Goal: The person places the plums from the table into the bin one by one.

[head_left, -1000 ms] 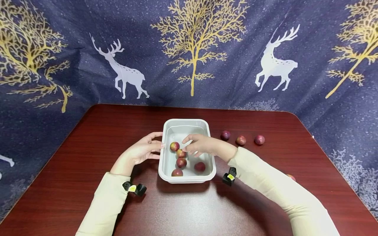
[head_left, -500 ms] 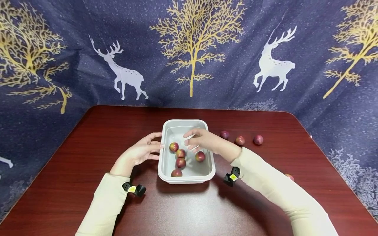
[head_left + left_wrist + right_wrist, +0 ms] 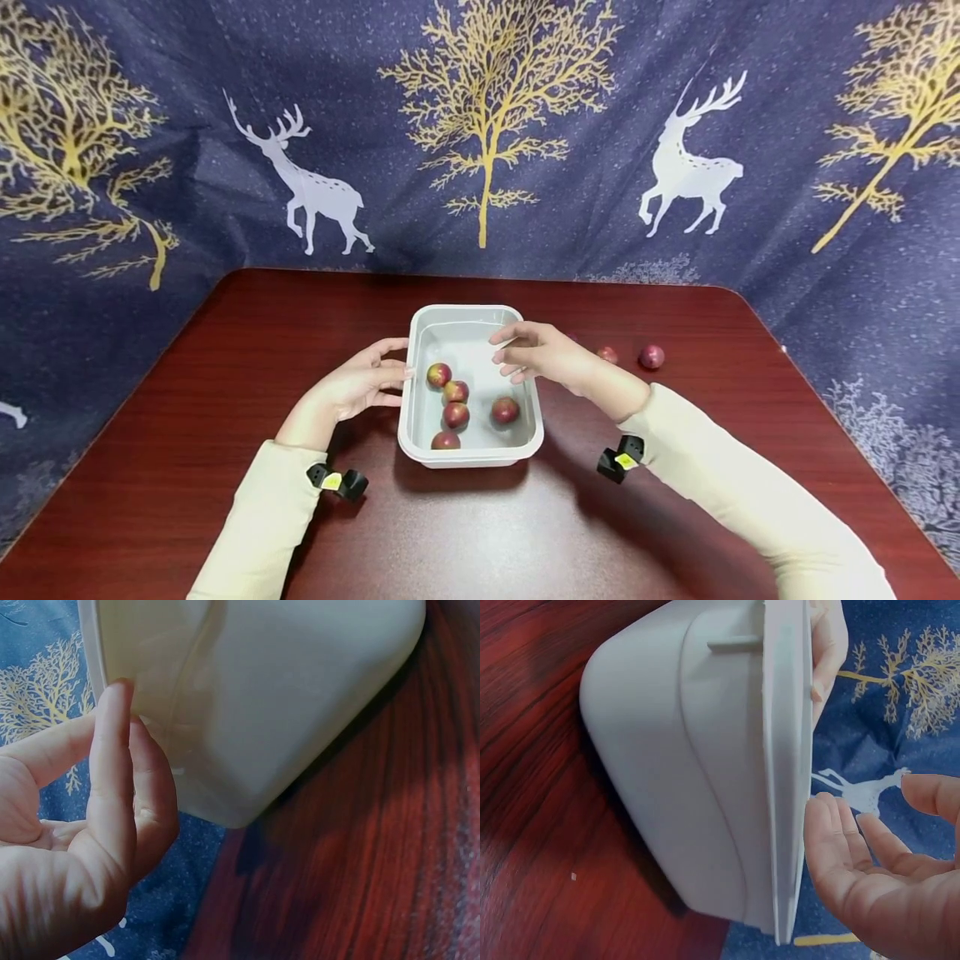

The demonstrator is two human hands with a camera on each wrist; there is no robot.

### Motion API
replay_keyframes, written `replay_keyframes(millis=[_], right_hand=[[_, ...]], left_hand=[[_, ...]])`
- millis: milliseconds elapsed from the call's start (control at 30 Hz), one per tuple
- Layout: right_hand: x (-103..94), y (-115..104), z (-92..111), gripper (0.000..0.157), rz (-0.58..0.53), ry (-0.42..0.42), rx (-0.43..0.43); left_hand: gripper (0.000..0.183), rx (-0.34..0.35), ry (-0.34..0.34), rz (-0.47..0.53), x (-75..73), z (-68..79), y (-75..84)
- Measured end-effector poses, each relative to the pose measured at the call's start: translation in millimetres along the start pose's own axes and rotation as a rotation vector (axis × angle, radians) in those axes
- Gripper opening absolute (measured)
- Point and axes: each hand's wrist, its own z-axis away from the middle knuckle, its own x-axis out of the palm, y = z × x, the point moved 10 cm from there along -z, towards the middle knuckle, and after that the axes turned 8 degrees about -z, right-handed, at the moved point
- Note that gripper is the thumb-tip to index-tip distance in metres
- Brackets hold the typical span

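Note:
A light grey plastic basin (image 3: 471,457) stands on the table in the head view. Inside it lie several round red-and-yellow fruits, like plums, four of them grouped at the left and one plum (image 3: 505,410) alone at the right. My left hand (image 3: 358,383) holds the basin's left side, thumb at the rim and fingers along the outer wall. Over the right rim hovers my right hand (image 3: 551,357), its fingers loosely bent with nothing between them; the right wrist view shows the fingers (image 3: 829,840) spread beside the rim.
More plums lie on the dark red table (image 3: 315,308) to the basin's right: one plum (image 3: 651,357) in plain sight, one plum (image 3: 607,355) partly behind the right hand, another mostly hidden. A blue cloth (image 3: 420,208) with deer and trees hangs behind.
The lone plum comes out from under my right hand, shifts up, then settles lower in the basin. My right hand has moved right toward the rim. The left hand stays at the basin.

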Motion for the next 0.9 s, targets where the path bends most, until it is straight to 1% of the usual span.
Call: replay_keyframes(millis=[200, 333, 667, 900], right_hand=[[-13.7, -1, 10, 0.038, 0.014, 0.019, -0.005], [-22.8, -2, 17, 0.039, 0.046, 0.027, -0.009], [-48.7, 0, 37, 0.034, 0.200, 0.073, -0.001], [-60.1, -1, 50, 0.032, 0.279, 0.087, -0.022]], left_hand=[[0.063, 0.001, -0.002, -0.001, -1.2, -0.1, -2.1], [0.063, 0.006, -0.002, -0.004, -1.2, -1.4, -2.9], [0.064, 0.008, -0.013, 0.002, 1.3, -2.2, -1.1], [0.064, 0.009, -0.010, 0.009, 1.2, -0.5, 0.7]])
